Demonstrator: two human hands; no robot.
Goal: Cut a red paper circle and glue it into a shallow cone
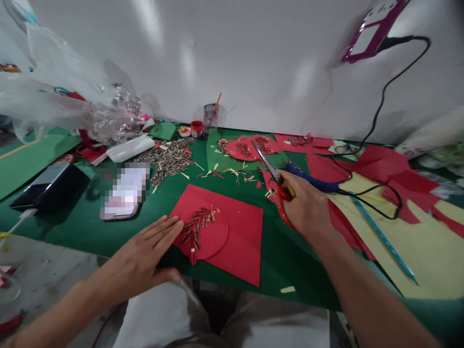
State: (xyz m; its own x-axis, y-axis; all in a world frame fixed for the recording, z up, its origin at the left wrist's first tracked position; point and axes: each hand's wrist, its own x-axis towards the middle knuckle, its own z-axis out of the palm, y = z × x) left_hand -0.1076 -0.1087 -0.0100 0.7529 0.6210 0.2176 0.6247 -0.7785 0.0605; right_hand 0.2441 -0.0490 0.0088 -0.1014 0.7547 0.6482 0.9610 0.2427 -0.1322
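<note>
A pale wall (253, 58) stands behind a green counter (290, 261), and from where I stand the counter runs under both hands. Right of the right hand (308, 205) lies a yellow sheet (435, 256). Between the hands is a red sheet (246, 227), its left edge under the tips of the left hand (145, 253), which rests flat and gripping nothing, thumb spread away. The right hand is closed around the handles of the scissors (275, 176); their blades point away from the person, clear of the red sheet. The metal should be stiff and the heaviest piece here, best kept by its loops.

Just right of the left fingertips, a red disc (217, 237) lies on the sheet. Both look thin and light, apt to slide or crease unless pressed flat. The sprig (195, 231) on the disc looks made of seed husks, probably brittle and easily knocked loose, so I'd take the disc by its bare rim, on the side away from the left hand.
</note>
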